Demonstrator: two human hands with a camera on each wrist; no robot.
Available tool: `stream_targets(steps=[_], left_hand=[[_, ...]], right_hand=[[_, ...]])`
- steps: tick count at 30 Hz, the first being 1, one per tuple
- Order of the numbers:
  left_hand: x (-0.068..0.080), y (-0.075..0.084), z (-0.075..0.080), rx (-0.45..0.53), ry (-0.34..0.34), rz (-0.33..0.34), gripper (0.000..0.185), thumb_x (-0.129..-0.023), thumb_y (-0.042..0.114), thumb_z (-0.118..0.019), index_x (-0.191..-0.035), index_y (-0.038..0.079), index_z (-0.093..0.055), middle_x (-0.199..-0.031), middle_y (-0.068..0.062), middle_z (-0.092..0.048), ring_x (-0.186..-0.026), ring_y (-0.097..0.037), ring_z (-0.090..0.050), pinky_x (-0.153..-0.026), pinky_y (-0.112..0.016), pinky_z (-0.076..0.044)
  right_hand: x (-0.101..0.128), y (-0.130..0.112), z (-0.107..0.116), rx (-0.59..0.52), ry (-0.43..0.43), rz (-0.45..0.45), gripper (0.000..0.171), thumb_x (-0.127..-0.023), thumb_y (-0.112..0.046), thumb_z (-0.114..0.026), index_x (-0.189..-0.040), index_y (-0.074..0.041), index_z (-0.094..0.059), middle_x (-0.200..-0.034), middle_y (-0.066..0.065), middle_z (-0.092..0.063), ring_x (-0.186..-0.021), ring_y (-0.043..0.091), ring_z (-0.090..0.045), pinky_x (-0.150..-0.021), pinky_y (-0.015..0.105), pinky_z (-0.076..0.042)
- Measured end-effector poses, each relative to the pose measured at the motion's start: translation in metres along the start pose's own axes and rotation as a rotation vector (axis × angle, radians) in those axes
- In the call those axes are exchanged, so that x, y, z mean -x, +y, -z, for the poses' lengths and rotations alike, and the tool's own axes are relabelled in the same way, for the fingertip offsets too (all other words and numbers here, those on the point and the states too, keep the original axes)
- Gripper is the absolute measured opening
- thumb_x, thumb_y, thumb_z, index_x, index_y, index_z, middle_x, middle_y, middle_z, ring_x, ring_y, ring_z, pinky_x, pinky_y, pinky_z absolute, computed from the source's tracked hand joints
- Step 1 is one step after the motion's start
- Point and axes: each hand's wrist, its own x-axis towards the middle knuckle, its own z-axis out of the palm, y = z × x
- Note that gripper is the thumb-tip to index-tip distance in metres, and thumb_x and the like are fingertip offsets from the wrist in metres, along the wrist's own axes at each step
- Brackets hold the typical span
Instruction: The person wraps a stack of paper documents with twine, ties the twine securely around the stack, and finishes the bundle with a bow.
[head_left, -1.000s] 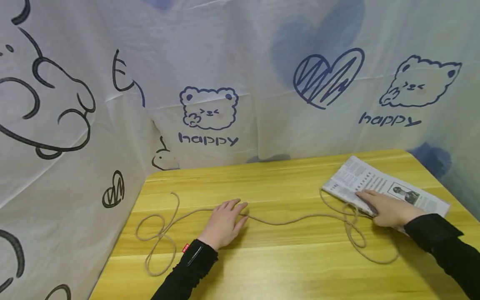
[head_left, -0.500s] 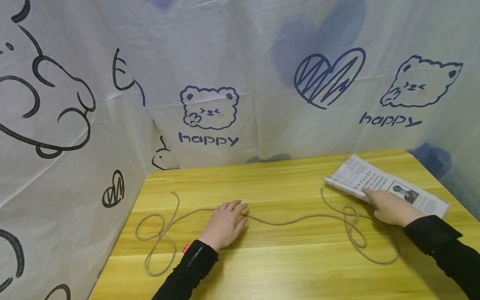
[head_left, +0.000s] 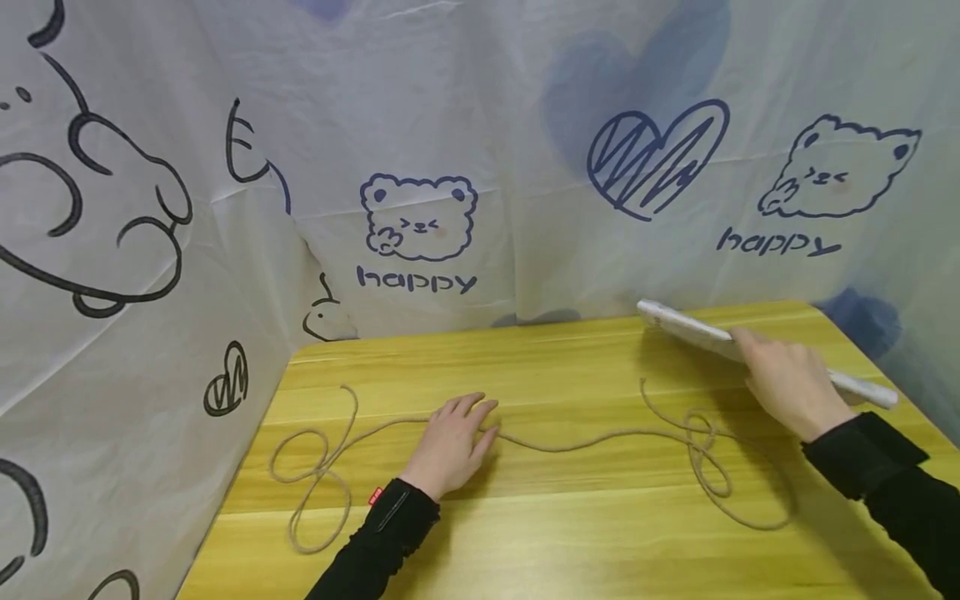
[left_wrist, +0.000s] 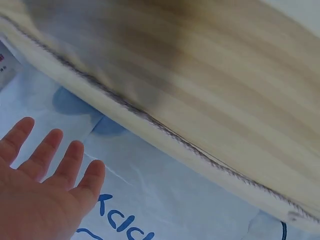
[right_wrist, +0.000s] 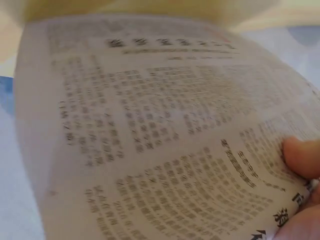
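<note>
A folded newspaper [head_left: 686,327] is tipped up at the table's right side, seen nearly edge-on in the head view. My right hand [head_left: 793,379] grips it by its near edge. Printed columns of the newspaper [right_wrist: 150,110] fill the right wrist view, with the fingers at its lower right edge. A long thin twine rope [head_left: 570,448] runs across the table, looped at both ends. Over its middle lies my left hand [head_left: 450,442], palm down with relaxed fingers. In the left wrist view those fingers [left_wrist: 67,167] are straight and hold nothing.
The yellow wood-grain table [head_left: 585,533] has its far edge against a white cloth [head_left: 525,158] printed with bears and hearts. Another cloth wall [head_left: 135,358] rises along the left side. The newspaper's shadow falls on the table near the right rope loops.
My right hand has lifted the newspaper off the right end of the rope and turned it from lying flat to nearly on edge. The left hand has barely moved.
</note>
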Motion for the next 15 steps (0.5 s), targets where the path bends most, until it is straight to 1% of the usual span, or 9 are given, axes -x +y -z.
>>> stream_targets(steps=[2,4,6,7,8,10,11,13,15], left_hand=[[-0.001,0.002,0.001,0.032,0.017,0.003,0.042,-0.105,0.032,-0.053,-0.142,0.013,-0.055,-0.148,-0.014,-0.054,-0.136,-0.037,-0.05,-0.112,-0.056,-0.042],[-0.003,0.006,0.003,0.087,0.024,0.01,0.043,-0.106,0.031,-0.052,-0.143,0.011,-0.054,-0.148,-0.015,-0.053,-0.137,-0.038,-0.049,-0.113,-0.054,-0.041],[-0.005,0.011,0.005,0.179,0.019,0.025,0.044,-0.106,0.031,-0.051,-0.144,0.01,-0.053,-0.149,-0.015,-0.052,-0.139,-0.037,-0.047,-0.115,-0.053,-0.04],[-0.007,0.013,0.007,0.239,0.009,0.041,0.045,-0.107,0.032,-0.05,-0.145,0.01,-0.052,-0.15,-0.015,-0.051,-0.141,-0.037,-0.046,-0.116,-0.052,-0.039],[-0.009,0.016,0.009,0.321,-0.006,0.061,0.046,-0.107,0.033,-0.048,-0.147,0.009,-0.05,-0.151,-0.015,-0.05,-0.141,-0.036,-0.046,-0.116,-0.052,-0.038],[-0.013,0.021,0.012,0.528,-0.039,0.105,0.049,-0.109,0.035,-0.045,-0.149,0.007,-0.046,-0.153,-0.016,-0.048,-0.143,-0.036,-0.044,-0.117,-0.052,-0.037],[-0.016,0.024,0.014,0.664,-0.061,0.127,0.052,-0.109,0.036,-0.042,-0.151,0.006,-0.043,-0.154,-0.017,-0.046,-0.144,-0.037,-0.043,-0.118,-0.052,-0.036],[-0.023,0.03,0.018,0.966,-0.11,0.167,0.059,-0.11,0.04,-0.035,-0.155,0.002,-0.034,-0.158,-0.021,-0.041,-0.146,-0.04,-0.039,-0.12,-0.051,-0.034],[-0.03,0.035,0.022,1.308,-0.171,0.204,0.068,-0.111,0.046,-0.028,-0.158,-0.003,-0.023,-0.161,-0.025,-0.032,-0.149,-0.044,-0.033,-0.123,-0.051,-0.03]], right_hand=[[-0.004,-0.008,0.004,-0.017,0.06,0.018,0.042,-0.069,0.016,-0.069,-0.105,0.002,-0.053,-0.07,0.019,-0.061,-0.047,0.031,-0.05,-0.038,0.041,-0.032],[-0.009,-0.019,0.007,-0.04,0.109,0.035,0.05,-0.064,0.017,-0.074,-0.108,0.002,-0.055,-0.08,0.024,-0.067,-0.053,0.036,-0.058,-0.04,0.046,-0.039],[-0.013,-0.03,0.008,-0.062,0.159,0.057,0.056,-0.06,0.019,-0.078,-0.109,0.002,-0.057,-0.089,0.025,-0.07,-0.063,0.041,-0.064,-0.046,0.05,-0.046],[-0.016,-0.037,0.008,-0.074,0.184,0.068,0.057,-0.059,0.02,-0.078,-0.11,0.003,-0.059,-0.09,0.026,-0.071,-0.067,0.042,-0.066,-0.049,0.052,-0.049],[-0.019,-0.042,0.007,-0.086,0.209,0.081,0.057,-0.058,0.022,-0.077,-0.11,0.003,-0.06,-0.092,0.026,-0.071,-0.071,0.042,-0.068,-0.053,0.053,-0.052],[-0.024,-0.054,0.005,-0.11,0.249,0.113,0.058,-0.058,0.024,-0.075,-0.11,0.004,-0.061,-0.095,0.025,-0.072,-0.078,0.043,-0.07,-0.061,0.055,-0.055],[-0.026,-0.059,0.003,-0.12,0.263,0.135,0.059,-0.058,0.025,-0.074,-0.111,0.004,-0.062,-0.096,0.025,-0.073,-0.081,0.043,-0.071,-0.064,0.055,-0.056],[-0.031,-0.07,0.0,-0.134,0.292,0.19,0.06,-0.057,0.026,-0.072,-0.112,0.005,-0.063,-0.1,0.025,-0.074,-0.084,0.043,-0.071,-0.069,0.055,-0.058],[-0.034,-0.08,-0.005,-0.143,0.313,0.258,0.063,-0.055,0.027,-0.073,-0.114,0.006,-0.064,-0.103,0.025,-0.074,-0.088,0.042,-0.072,-0.074,0.054,-0.059]])
